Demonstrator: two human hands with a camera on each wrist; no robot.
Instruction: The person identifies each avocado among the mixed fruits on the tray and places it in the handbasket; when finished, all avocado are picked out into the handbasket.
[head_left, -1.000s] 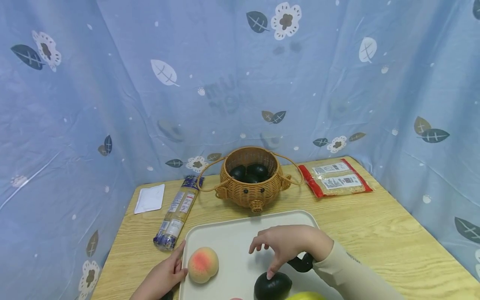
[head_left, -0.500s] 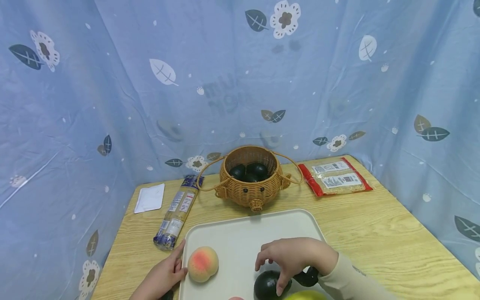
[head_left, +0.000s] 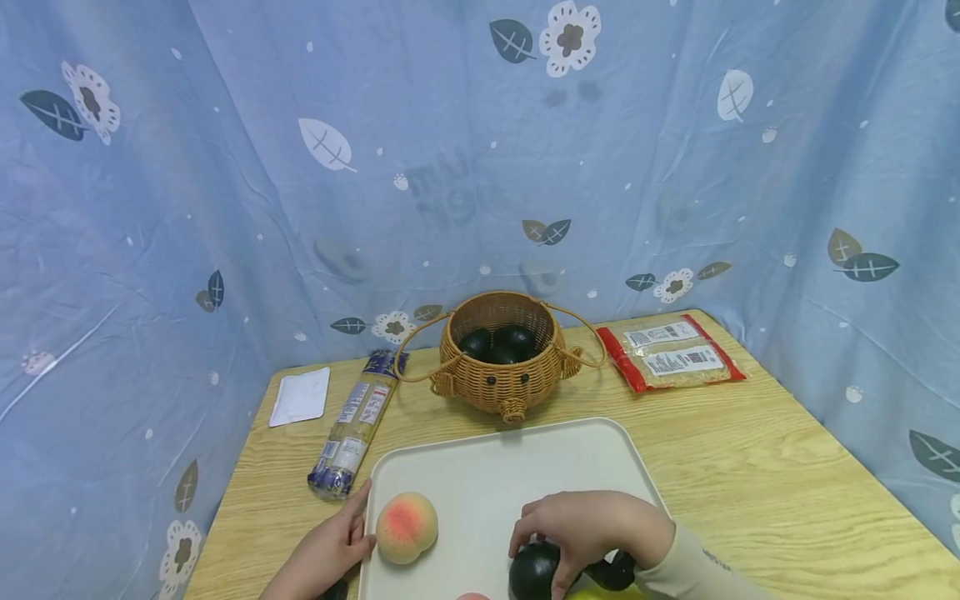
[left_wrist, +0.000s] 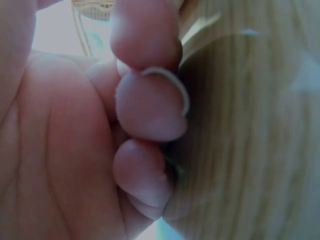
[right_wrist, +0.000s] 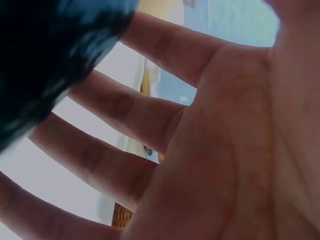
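Observation:
My right hand (head_left: pixel 588 533) reaches over the tray (head_left: pixel 480 475) and holds a dark, glossy avocado (head_left: pixel 534 572) between thumb and fingers. In the right wrist view the avocado (right_wrist: pixel 45 55) fills the upper left, against the fingertips. At the tray's left rim is my left hand (head_left: pixel 330 546), its thumb lapping over the edge. The left wrist view shows that hand's curled fingertips (left_wrist: pixel 150 105) close to the wooden tabletop. A peach (head_left: pixel 406 528) lies on the tray beside the left thumb. Something yellow (head_left: pixel 603 592) shows partly below the right hand.
Behind the tray stands a wicker basket (head_left: pixel 498 392) containing several dark avocados (head_left: pixel 514 338). A long pasta packet (head_left: pixel 352 425) and a white packet (head_left: pixel 300 397) lie left; a red-edged bag (head_left: pixel 675 354) lies right. A blue curtain (head_left: pixel 480 167) encloses the table (head_left: pixel 750 467).
My right hand has moved down and slightly right, its fingers closing round the avocado, which has turned slightly. My left hand has stayed at the tray's rim.

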